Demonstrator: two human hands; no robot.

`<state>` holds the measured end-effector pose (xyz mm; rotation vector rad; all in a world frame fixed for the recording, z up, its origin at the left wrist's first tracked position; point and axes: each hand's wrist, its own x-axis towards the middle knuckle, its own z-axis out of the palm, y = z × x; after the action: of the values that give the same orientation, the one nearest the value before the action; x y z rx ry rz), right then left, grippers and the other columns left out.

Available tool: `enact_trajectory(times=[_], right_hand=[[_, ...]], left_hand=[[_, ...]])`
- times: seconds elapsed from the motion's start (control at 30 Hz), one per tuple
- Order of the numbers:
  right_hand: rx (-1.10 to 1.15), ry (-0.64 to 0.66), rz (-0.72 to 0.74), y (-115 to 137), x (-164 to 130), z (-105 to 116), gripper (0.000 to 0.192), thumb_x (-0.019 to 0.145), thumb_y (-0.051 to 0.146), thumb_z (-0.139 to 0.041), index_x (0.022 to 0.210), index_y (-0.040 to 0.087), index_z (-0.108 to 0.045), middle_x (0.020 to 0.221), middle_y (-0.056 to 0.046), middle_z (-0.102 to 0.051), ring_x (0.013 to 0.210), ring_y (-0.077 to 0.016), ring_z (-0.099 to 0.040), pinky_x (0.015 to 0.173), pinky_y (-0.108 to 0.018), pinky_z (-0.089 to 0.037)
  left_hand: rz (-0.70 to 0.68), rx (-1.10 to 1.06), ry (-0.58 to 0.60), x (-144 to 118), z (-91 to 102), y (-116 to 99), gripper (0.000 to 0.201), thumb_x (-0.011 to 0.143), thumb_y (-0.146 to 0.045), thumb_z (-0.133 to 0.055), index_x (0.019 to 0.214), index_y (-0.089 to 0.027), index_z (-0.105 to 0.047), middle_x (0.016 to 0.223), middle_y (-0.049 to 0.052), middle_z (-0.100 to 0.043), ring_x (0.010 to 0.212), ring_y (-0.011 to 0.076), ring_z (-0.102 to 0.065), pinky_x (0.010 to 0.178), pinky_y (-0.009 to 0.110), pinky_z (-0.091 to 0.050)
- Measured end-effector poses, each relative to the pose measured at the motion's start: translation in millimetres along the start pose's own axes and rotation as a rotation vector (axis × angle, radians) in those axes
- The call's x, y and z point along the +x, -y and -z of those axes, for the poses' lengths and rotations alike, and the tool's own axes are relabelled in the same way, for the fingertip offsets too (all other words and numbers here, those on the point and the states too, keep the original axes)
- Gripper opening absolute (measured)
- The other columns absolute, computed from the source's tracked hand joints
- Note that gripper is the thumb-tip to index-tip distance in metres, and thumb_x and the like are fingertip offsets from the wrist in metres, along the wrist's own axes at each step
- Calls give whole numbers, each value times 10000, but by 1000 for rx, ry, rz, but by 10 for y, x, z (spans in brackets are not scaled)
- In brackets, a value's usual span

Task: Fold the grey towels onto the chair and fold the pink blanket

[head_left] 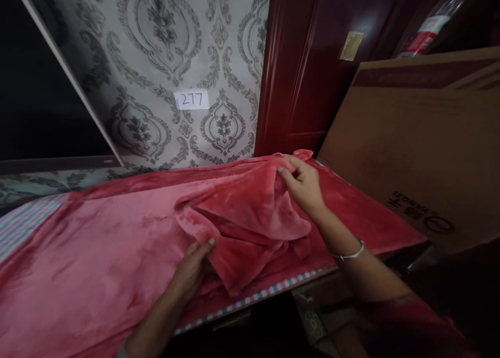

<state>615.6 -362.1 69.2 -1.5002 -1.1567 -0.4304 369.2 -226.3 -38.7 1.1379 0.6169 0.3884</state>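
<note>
A red fleece blanket [117,243] lies spread over a bed, with a bunched, folded-over part near the middle. My left hand [191,269] rests on the blanket at the near side of that bunch, fingers pinching a fold. My right hand [302,183] grips the blanket's far edge near the corner and lifts it a little. A silver bangle sits on my right wrist.
A striped sheet [23,222] shows under the blanket at left and along the bed's near edge. A large cardboard box [414,150] leans at the right. Patterned wallpaper with a "277" label [191,99] and a dark red door [308,61] stand behind.
</note>
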Motion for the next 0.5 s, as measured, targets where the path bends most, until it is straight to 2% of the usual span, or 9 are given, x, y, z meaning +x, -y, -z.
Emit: enact_trajectory(times=[0.07, 0.1, 0.17, 0.23, 0.3, 0.33, 0.4, 0.5], right_hand=[[-69, -27, 168, 320, 33, -56, 171, 942, 224, -517, 1012, 213, -672, 919, -9, -678, 823, -165, -618, 785, -285, -485], [-96, 18, 247, 469, -34, -113, 194, 950, 207, -497, 1042, 221, -668, 960, -20, -680, 852, -170, -621, 788, -285, -483], [-157, 228, 396, 693, -311, -263, 202, 950, 178, -481, 1011, 231, -666, 925, -25, -671, 789, -169, -604, 706, -269, -468], [-220, 495, 499, 779, -680, -402, 194, 926, 130, -492, 932, 221, -662, 809, -17, -634, 670, -159, -544, 599, -264, -421], [-237, 645, 496, 741, -998, -466, 201, 903, 78, -502, 925, 200, -660, 774, -14, -608, 651, -157, -525, 578, -270, -401], [-216, 657, 460, 693, -1104, -461, 216, 901, 62, -498, 955, 191, -663, 788, -18, -611, 669, -157, -538, 583, -269, -407], [-131, 599, 357, 589, -1192, -388, 260, 910, 62, -481, 1047, 187, -662, 864, -35, -639, 738, -162, -586, 624, -265, -450], [-58, 391, 215, 520, -1137, -220, 290, 912, 79, -481, 1098, 204, -664, 954, -57, -666, 862, -180, -626, 733, -296, -513]], left_hand=[[32, -115, -6, -44, -26, 25, 333, 725, -475, -769, 793, -167, -661, 677, 66, -707, 693, 250, -699, 618, 332, -577], [44, -164, -2, -67, -26, 37, 313, 728, -450, -770, 795, -165, -662, 683, 69, -713, 714, 257, -708, 638, 339, -588], [67, -249, 11, -108, -4, 53, 278, 724, -394, -775, 821, -157, -669, 727, 79, -734, 785, 281, -727, 686, 356, -606], [93, -307, 33, -130, 41, 58, 262, 711, -344, -781, 847, -147, -674, 761, 87, -750, 852, 304, -736, 722, 368, -616], [129, -350, 47, -129, 96, 61, 258, 708, -297, -775, 887, -138, -678, 811, 94, -765, 891, 312, -739, 751, 376, -622], [155, -370, 48, -122, 121, 65, 256, 719, -276, -763, 916, -136, -678, 845, 96, -772, 904, 308, -740, 772, 381, -623], [213, -420, 40, -102, 152, 80, 251, 750, -235, -725, 973, -131, -676, 905, 99, -779, 933, 299, -740, 832, 398, -616], [235, -464, 38, -101, 138, 118, 272, 786, -222, -680, 1041, -128, -680, 957, 103, -778, 996, 296, -729, 924, 423, -587]])
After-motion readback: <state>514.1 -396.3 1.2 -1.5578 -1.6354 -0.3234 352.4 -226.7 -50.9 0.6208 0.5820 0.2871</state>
